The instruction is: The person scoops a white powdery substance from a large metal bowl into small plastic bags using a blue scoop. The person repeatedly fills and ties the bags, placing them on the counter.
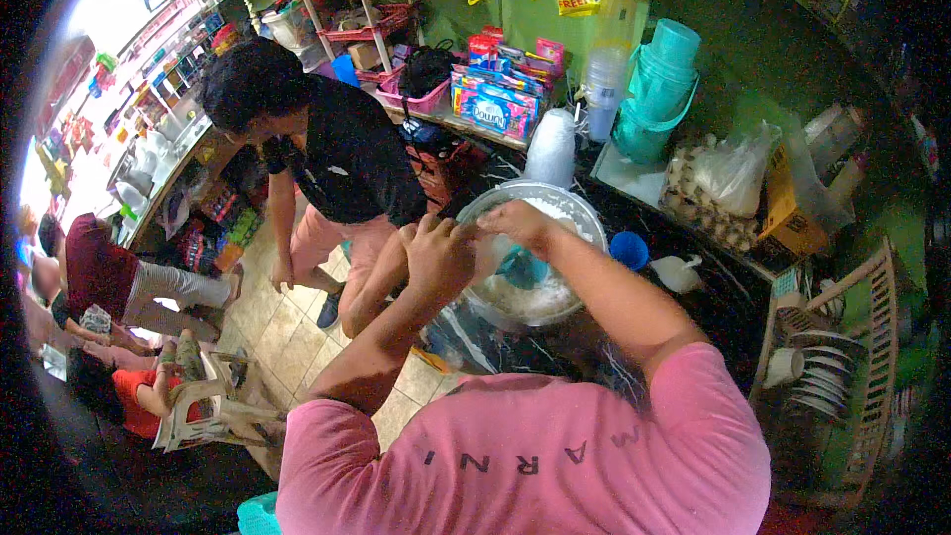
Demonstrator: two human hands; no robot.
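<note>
Both hands are raised close together over the left part of a round tub [594, 219] of white powder. My left hand [442, 256] has its fingers bent at the tub's left edge. My right hand [520, 225] pinches beside it, above the powder. A translucent plastic bag [487, 256] hangs between the hands, its top hidden by the fingers. In the tub, a teal scoop [524, 267] lies on the powder. Right of the tub are a blue cup [629, 250] and a small knotted white bag [677, 273].
A person in a black shirt [349, 156] stands close by at the left. Behind the tub are stacked foam cups [552, 148] and teal buckets [654, 104]. Egg trays [698, 200] and a dish rack [877, 357] stand right. Other people are at far left.
</note>
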